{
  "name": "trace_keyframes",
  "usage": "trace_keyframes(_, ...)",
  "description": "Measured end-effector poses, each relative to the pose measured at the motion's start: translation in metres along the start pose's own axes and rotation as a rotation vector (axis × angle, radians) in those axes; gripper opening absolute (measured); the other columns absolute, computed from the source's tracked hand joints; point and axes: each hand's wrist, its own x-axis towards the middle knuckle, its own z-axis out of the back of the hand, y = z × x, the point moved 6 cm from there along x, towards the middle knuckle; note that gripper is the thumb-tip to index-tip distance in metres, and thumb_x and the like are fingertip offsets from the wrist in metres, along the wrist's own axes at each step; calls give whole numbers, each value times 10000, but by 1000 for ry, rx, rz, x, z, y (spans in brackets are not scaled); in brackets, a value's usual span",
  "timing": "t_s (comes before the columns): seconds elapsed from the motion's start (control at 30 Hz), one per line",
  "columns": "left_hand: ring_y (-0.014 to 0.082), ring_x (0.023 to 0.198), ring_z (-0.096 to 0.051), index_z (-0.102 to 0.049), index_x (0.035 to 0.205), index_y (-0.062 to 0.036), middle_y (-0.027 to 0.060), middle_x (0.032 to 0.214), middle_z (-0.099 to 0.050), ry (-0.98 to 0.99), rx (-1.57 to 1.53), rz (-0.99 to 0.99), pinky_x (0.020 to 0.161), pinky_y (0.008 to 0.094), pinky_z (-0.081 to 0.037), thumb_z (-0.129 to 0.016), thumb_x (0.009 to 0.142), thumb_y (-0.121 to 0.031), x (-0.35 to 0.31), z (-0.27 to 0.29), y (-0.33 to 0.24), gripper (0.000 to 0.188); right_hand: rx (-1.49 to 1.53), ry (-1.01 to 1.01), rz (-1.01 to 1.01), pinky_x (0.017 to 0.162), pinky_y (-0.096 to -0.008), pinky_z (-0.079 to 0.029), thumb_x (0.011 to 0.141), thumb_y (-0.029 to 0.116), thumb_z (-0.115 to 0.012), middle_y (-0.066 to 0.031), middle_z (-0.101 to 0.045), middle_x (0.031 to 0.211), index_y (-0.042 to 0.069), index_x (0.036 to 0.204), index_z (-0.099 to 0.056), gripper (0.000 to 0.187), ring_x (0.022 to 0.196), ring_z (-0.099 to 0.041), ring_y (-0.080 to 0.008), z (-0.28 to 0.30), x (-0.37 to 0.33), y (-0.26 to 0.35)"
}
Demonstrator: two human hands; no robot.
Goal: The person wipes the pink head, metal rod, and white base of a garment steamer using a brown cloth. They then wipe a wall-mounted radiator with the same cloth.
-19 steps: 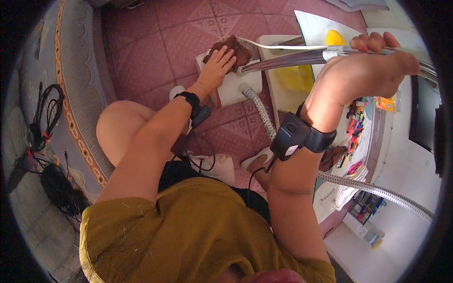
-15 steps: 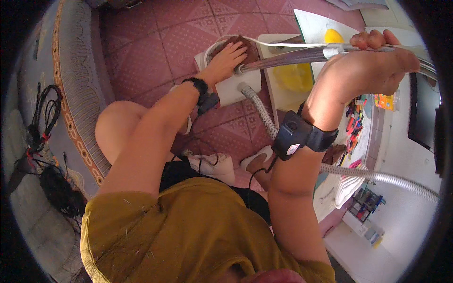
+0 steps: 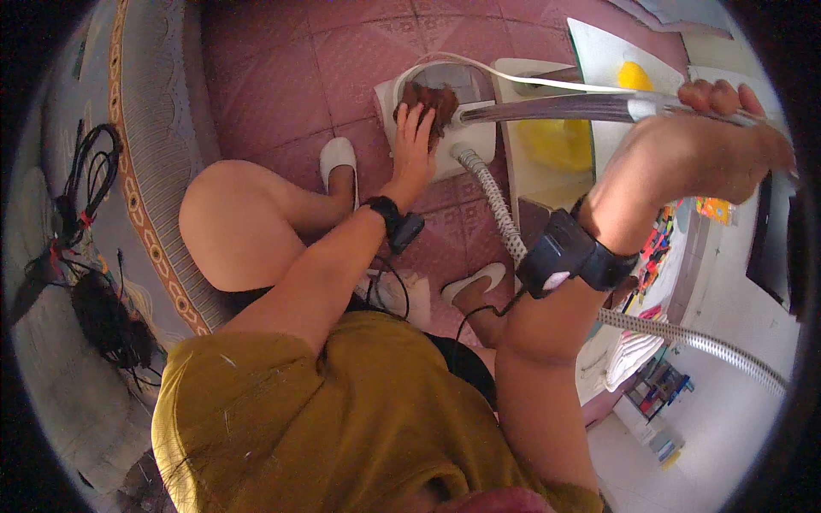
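A white appliance base [image 3: 476, 156] stands on the floor; with its ribbed hose [image 3: 489, 192] and metal poles [image 3: 547, 109] it looks like a garment steamer. My left hand [image 3: 414, 156] presses a brown cloth [image 3: 432, 101] onto the left part of the base's top, fingers bent over the cloth. Part of the cloth is hidden under them. My right hand [image 3: 710, 145] is wrapped round the upper poles, at the far right, beyond a white clip [image 3: 641, 106]. The poles slant from the base to that hand. A white cord [image 3: 505, 77] runs along them.
Behind the base stands a pale low table or shelf with a yellow bag [image 3: 556, 141] on it. Markers [image 3: 657, 248] and folded white cloth [image 3: 637, 355] lie on a surface at the right. A patterned sofa [image 3: 158, 171] edges the left, with black cables [image 3: 94, 188].
My left hand has slid the cloth toward me and leftward across the base's top. The view has shifted slightly, and my left shoe shows more. My right hand keeps its hold on the poles.
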Motion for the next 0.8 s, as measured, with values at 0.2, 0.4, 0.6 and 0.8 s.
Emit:
trace_keyframes(0.2,393,1239,-446,-518,1282,9,206,1293,-489,-289,-218,106,1074,456,-336,-540,916,-48,55,2,48,371,-88,36,52,467,-254,-502,945,311,-264,-211,-591,618,-102,816,-543,514,456,-567,-199,8,32,-23)
trace_keyframes(0.4,372,1104,-583,-565,1240,15,243,1146,-616,-479,-469,752,960,402,-442,-491,985,-232,79,-3,149,363,-12,247,58,503,-282,-513,929,236,-242,-250,-600,681,-115,762,-509,471,510,-592,-232,8,39,-34)
trace_keyframes(0.6,371,1096,-601,-579,1248,13,240,1150,-635,86,-167,516,929,403,-461,-512,969,-234,54,-38,186,379,-502,303,387,494,-327,-517,929,228,-284,-298,-590,714,-132,727,-473,455,550,-617,-282,0,5,-21)
trace_keyframes(0.8,377,1055,-617,-596,1193,7,219,1133,-643,5,-102,573,895,416,-480,-537,952,-143,-20,-24,163,290,-192,42,81,434,-336,-462,940,245,-246,-313,-575,722,-170,792,-482,500,453,-531,-258,3,23,-26)
